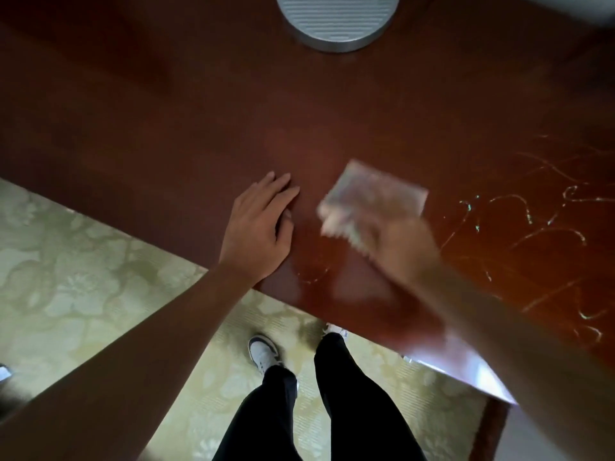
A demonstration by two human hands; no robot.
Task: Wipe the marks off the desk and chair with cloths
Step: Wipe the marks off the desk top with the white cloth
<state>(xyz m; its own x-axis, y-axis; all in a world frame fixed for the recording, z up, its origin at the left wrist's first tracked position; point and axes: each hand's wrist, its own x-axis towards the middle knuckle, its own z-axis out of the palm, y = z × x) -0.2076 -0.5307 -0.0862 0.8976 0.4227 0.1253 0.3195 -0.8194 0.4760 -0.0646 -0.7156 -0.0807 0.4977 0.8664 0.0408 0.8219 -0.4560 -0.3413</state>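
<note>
The dark red-brown desk (299, 121) fills the upper half of the view. My left hand (259, 224) rests flat on it near the front edge, fingers straight. My right hand (399, 247) is motion-blurred and holds a pale folded cloth (372, 197) against the desk top, just right of the left hand. Thin light scribbled marks (532, 227) cover the desk to the right of the cloth, and a fainter mark (312, 277) lies near the front edge below my hands. No chair is in view.
A round grey ribbed base (336, 21) stands on the desk at the top centre. Pale green patterned carpet (100, 277) lies below the desk edge, with my legs and white shoes (264, 352) on it.
</note>
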